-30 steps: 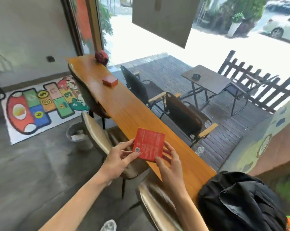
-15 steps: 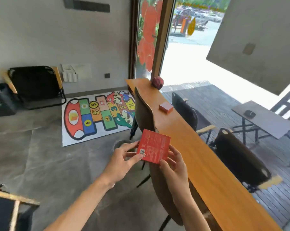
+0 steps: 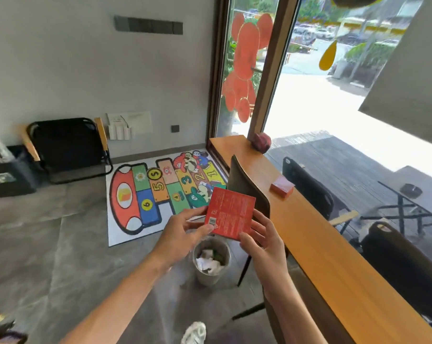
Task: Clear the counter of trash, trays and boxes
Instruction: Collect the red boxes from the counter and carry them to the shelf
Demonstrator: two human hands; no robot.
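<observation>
The left hand pinches the red box at its left edge; the right hand grips its lower right corner, above the waste bin. Released unevenly, it could glance off the bin's rim onto the floor. On the counter, a second red box waits; the round red object beyond is unclear.

Red box print: too small to read; lower corners covered by fingers of left hand and right hand.
Waste bin: top rim hidden behind the box and hands.
Chair beside bin: seat hidden by right hand.
Counter: near end cut off at bottom edge.
Shoe below bin: cut off by bottom edge.
</observation>
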